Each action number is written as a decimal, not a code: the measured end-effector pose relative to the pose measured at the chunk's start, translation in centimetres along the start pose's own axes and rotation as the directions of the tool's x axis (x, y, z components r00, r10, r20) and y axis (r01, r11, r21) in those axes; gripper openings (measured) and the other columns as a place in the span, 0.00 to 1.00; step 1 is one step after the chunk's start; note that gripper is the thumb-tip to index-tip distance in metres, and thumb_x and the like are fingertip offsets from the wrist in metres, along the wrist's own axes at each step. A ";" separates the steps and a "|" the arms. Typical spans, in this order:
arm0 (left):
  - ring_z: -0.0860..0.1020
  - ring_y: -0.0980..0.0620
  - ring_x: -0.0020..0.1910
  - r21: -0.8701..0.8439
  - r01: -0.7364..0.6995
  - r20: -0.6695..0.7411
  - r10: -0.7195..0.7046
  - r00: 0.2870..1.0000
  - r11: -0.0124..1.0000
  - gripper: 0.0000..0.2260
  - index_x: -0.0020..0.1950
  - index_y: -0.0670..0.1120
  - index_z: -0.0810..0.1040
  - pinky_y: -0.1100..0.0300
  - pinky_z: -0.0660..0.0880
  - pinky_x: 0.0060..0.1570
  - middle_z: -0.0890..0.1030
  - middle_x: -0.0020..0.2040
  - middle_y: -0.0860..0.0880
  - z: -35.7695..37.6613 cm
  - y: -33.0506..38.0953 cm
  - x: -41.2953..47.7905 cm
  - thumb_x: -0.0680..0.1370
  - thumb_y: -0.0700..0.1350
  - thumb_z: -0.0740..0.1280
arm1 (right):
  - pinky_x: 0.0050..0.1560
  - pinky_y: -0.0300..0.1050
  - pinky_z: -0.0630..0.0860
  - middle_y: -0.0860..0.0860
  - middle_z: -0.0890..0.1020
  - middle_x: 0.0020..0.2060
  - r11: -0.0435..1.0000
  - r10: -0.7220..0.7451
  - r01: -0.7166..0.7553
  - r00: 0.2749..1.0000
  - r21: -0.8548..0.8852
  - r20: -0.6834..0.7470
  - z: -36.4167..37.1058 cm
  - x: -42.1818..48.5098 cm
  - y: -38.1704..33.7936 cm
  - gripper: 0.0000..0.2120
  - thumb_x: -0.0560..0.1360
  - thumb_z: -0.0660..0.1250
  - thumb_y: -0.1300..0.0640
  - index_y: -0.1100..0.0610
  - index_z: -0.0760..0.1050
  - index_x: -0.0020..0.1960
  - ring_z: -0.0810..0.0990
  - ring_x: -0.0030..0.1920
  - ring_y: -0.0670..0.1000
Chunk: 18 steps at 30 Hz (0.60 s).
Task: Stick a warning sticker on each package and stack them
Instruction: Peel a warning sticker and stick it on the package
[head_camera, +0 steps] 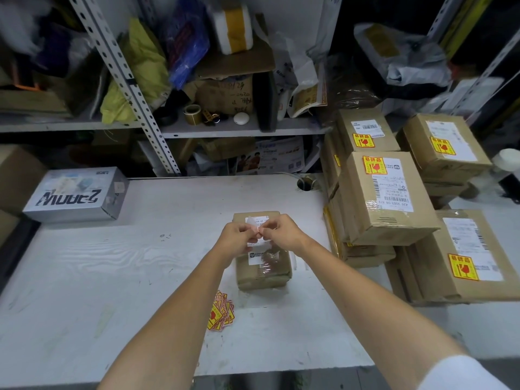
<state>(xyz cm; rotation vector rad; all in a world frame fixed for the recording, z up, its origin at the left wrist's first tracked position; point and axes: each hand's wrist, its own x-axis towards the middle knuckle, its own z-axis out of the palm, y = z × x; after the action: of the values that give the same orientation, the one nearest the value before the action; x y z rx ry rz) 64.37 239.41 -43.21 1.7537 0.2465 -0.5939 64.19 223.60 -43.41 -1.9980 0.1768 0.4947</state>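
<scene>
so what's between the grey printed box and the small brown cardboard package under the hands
Only bare white tabletop with a few tiny specks, seen in the head view.

Left hand [239, 235] and right hand [284, 232] pinch a sticker [259, 231] above a brown package [264, 273] on the white worktop [112, 277] (labelled boxes [385, 198] stacked at right).

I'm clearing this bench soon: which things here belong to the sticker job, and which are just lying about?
Job: left hand and right hand pinching a sticker; small package under them; loose sticker pile; stickered boxes stacked at right.
Lying about: grey box, tape roll, yellow bag, blue bag.
</scene>
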 end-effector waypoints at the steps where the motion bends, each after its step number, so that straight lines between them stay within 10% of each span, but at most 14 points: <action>1: 0.81 0.50 0.47 0.015 -0.004 -0.001 0.004 1.000 1.000 0.09 0.47 0.42 0.83 0.58 0.81 0.43 0.84 0.46 0.44 0.0 0.1 0.0 0.81 0.42 0.65 | 0.46 0.53 0.82 0.55 0.84 0.43 1.000 0.000 0.001 1.000 -0.003 0.007 0.0 -0.1 -0.1 0.08 0.79 0.68 0.56 0.59 0.84 0.49 0.81 0.43 0.53; 18: 0.81 0.48 0.44 0.095 -0.013 -0.024 0.015 1.000 0.995 0.08 0.44 0.39 0.84 0.42 0.81 0.48 0.84 0.43 0.43 -0.8 -0.7 0.0 0.79 0.41 0.67 | 0.40 0.35 0.73 0.51 0.81 0.39 0.990 0.004 0.003 0.999 -0.144 0.043 1.1 0.0 -1.0 0.10 0.80 0.63 0.63 0.61 0.84 0.49 0.78 0.43 0.50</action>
<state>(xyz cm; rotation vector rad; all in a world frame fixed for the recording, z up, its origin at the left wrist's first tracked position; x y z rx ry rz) 64.31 240.37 -43.67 1.8543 0.2262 -0.5821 64.27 225.04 -43.04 -2.1255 0.1176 0.5642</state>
